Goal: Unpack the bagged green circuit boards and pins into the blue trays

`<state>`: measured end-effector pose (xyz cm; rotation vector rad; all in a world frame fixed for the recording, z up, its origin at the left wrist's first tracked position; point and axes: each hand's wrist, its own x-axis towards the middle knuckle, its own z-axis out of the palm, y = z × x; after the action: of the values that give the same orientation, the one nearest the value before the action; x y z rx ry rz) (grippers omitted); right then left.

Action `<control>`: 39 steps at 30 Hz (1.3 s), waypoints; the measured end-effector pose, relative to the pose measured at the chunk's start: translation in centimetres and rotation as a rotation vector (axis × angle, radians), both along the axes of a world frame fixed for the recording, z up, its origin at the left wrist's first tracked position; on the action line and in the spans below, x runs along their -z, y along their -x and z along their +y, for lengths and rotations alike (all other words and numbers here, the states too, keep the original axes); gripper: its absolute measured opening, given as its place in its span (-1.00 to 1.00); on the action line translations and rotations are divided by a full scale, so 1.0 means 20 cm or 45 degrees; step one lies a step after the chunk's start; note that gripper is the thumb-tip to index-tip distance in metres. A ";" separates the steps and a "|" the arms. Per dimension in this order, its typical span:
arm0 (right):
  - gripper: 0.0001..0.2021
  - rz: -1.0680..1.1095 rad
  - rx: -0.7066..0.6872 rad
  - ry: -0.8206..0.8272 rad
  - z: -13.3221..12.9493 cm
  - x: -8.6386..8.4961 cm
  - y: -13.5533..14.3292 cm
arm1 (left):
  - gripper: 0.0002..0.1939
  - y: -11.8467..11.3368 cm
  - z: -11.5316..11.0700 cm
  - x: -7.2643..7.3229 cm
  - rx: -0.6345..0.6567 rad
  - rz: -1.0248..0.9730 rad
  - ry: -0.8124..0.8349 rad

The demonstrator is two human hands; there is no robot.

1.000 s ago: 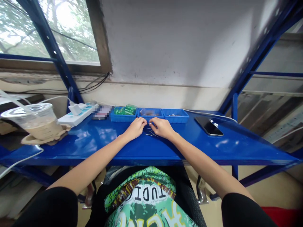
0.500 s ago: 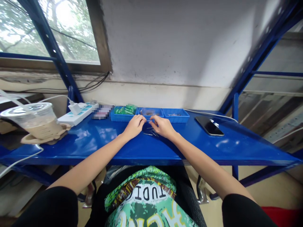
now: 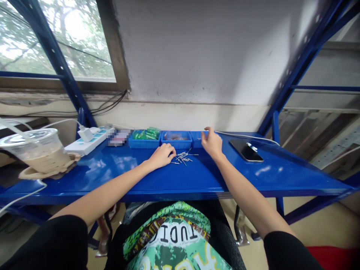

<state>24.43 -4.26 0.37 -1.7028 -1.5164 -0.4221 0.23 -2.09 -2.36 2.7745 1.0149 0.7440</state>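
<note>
Several thin silver metal pins [image 3: 183, 158] lie in a loose pile on the blue table. My left hand [image 3: 163, 155] rests at the left edge of the pile, its fingers curled; whatever is between the fingertips is too small to make out. Over the right blue bin [image 3: 196, 139] is my right hand [image 3: 212, 142], thumb and fingers apart, partly hiding that bin. The middle blue bin [image 3: 176, 143] holds small items under clear plastic. Green packets [image 3: 147, 133] fill the left blue bin [image 3: 144, 144].
On the right lies a black phone [image 3: 247, 151] with white earbuds [image 3: 252, 147]. A power strip [image 3: 90, 140] and a drink cup [image 3: 42, 152] in a cardboard holder stand left. A white cable [image 3: 253, 137] runs behind the bins.
My hands have moved apart. The left came down beside the pins, and the right went right and up to the right bin, its fingers opening. The pin pile is more fully visible.
</note>
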 end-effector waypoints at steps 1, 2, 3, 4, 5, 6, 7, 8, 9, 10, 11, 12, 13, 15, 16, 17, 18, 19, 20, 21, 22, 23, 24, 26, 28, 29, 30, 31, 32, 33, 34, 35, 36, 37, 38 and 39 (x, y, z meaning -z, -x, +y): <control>-0.71 -0.029 -0.070 0.022 -0.01 0.01 0.02 | -0.85 0.00 0.00 0.00 -0.030 0.019 -0.010; -0.72 -0.065 -0.154 0.046 -0.02 0.01 0.06 | -0.84 0.00 -0.01 0.00 -0.060 0.029 -0.019; -0.73 -0.105 -0.246 0.073 -0.03 0.02 0.10 | -0.83 0.00 -0.01 0.01 -0.089 0.031 -0.028; -0.74 -0.148 -0.343 0.105 -0.04 0.02 0.15 | -0.83 0.00 -0.02 0.01 -0.119 0.022 -0.035; -0.75 -0.193 -0.436 0.139 -0.05 0.02 0.19 | -0.83 0.00 -0.02 0.01 -0.147 0.006 -0.042; -0.76 -0.238 -0.523 0.172 -0.07 0.02 0.23 | -0.82 0.01 -0.02 0.02 -0.169 -0.016 -0.048; -0.77 -0.280 -0.599 0.202 -0.08 0.03 0.26 | -0.82 0.01 -0.02 0.02 -0.179 -0.041 -0.053; -0.78 -0.317 -0.659 0.225 -0.09 0.03 0.28 | -0.82 0.02 -0.02 0.03 -0.177 -0.068 -0.054; -0.79 -0.347 -0.702 0.243 -0.10 0.03 0.30 | -0.82 0.02 -0.02 0.03 -0.165 -0.096 -0.053; -0.82 -0.370 -0.729 0.253 -0.10 0.03 0.31 | -0.82 0.03 -0.02 0.03 -0.147 -0.124 -0.049; -0.85 -0.387 -0.742 0.259 -0.11 0.04 0.31 | -0.82 0.03 -0.02 0.02 -0.129 -0.152 -0.041; -0.88 -0.398 -0.746 0.262 -0.11 0.04 0.31 | -0.83 0.04 -0.02 0.02 -0.117 -0.179 -0.035; -0.90 -0.403 -0.745 0.263 -0.11 0.04 0.30 | -0.84 0.04 -0.03 0.01 -0.111 -0.205 -0.031; -0.90 -0.395 -0.738 0.262 -0.12 0.04 0.30 | -0.85 0.04 -0.04 0.00 -0.097 -0.244 -0.032; -0.88 -0.388 -0.735 0.261 -0.12 0.04 0.30 | -0.85 0.04 -0.04 -0.01 -0.084 -0.261 -0.035; -0.85 -0.384 -0.735 0.260 -0.12 0.04 0.30 | -0.85 0.04 -0.05 -0.02 -0.070 -0.277 -0.037; -0.84 -0.386 -0.739 0.259 -0.12 0.04 0.30 | -0.85 0.04 -0.06 -0.02 -0.057 -0.294 -0.038; -0.85 -0.394 -0.746 0.260 -0.12 0.04 0.30 | -0.85 0.04 -0.06 -0.03 -0.046 -0.310 -0.036; -0.86 -0.405 -0.752 0.264 -0.12 0.03 0.31 | -0.85 0.04 -0.07 -0.03 -0.039 -0.326 -0.031; -0.87 -0.413 -0.755 0.270 -0.13 0.03 0.31 | -0.85 0.04 -0.07 -0.03 -0.036 -0.346 -0.021; -0.86 -0.416 -0.753 0.281 -0.13 0.03 0.31 | -0.87 0.04 -0.07 -0.04 -0.037 -0.368 -0.006; -0.86 -0.413 -0.743 0.293 -0.13 0.03 0.31 | -0.89 0.04 -0.08 -0.04 -0.039 -0.390 0.011; -0.85 -0.408 -0.728 0.305 -0.13 0.02 0.32 | -0.89 0.04 -0.08 -0.05 -0.044 -0.411 0.023; -0.84 -0.408 -0.699 0.325 -0.12 0.02 0.32 | -0.86 0.04 -0.09 -0.06 -0.050 -0.432 0.020; -0.82 -0.417 -0.679 0.330 -0.12 0.02 0.32 | -0.88 0.04 -0.09 -0.07 -0.051 -0.422 -0.012; -0.81 -0.417 -0.676 0.324 -0.12 0.02 0.32 | -0.87 0.04 -0.10 -0.07 -0.052 -0.415 -0.028; -0.80 -0.411 -0.680 0.315 -0.12 0.02 0.32 | -0.86 0.04 -0.10 -0.07 -0.057 -0.411 -0.037; -0.80 -0.399 -0.689 0.303 -0.13 0.02 0.32 | -0.85 0.04 -0.10 -0.07 -0.066 -0.409 -0.040; -0.79 -0.388 -0.704 0.288 -0.13 0.02 0.32 | -0.85 0.05 -0.10 -0.07 -0.078 -0.411 -0.039; -0.79 -0.383 -0.725 0.274 -0.13 0.02 0.32 | -0.85 0.05 -0.10 -0.07 -0.088 -0.409 -0.033; -0.78 -0.386 -0.747 0.260 -0.14 0.02 0.32 | -0.85 0.04 -0.10 -0.07 -0.097 -0.402 -0.022; -0.78 -0.395 -0.768 0.249 -0.14 0.03 0.33 | -0.84 0.04 -0.09 -0.07 -0.103 -0.390 -0.003; -0.77 -0.405 -0.783 0.239 -0.14 0.03 0.33 | -0.83 0.04 -0.09 -0.06 -0.104 -0.375 0.021; -0.76 -0.411 -0.790 0.229 -0.13 0.02 0.33 | -0.82 0.04 -0.09 -0.06 -0.102 -0.356 0.048; -0.74 -0.404 -0.783 0.214 -0.13 0.02 0.32 | -0.81 0.04 -0.09 -0.06 -0.094 -0.334 0.072; -0.72 -0.381 -0.758 0.186 -0.12 0.01 0.31 | -0.82 0.04 -0.08 -0.05 -0.081 -0.312 0.090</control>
<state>18.27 -6.58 0.09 -1.2370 -2.2203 -0.2569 -0.54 -3.79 -1.29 2.5240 1.0615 1.0065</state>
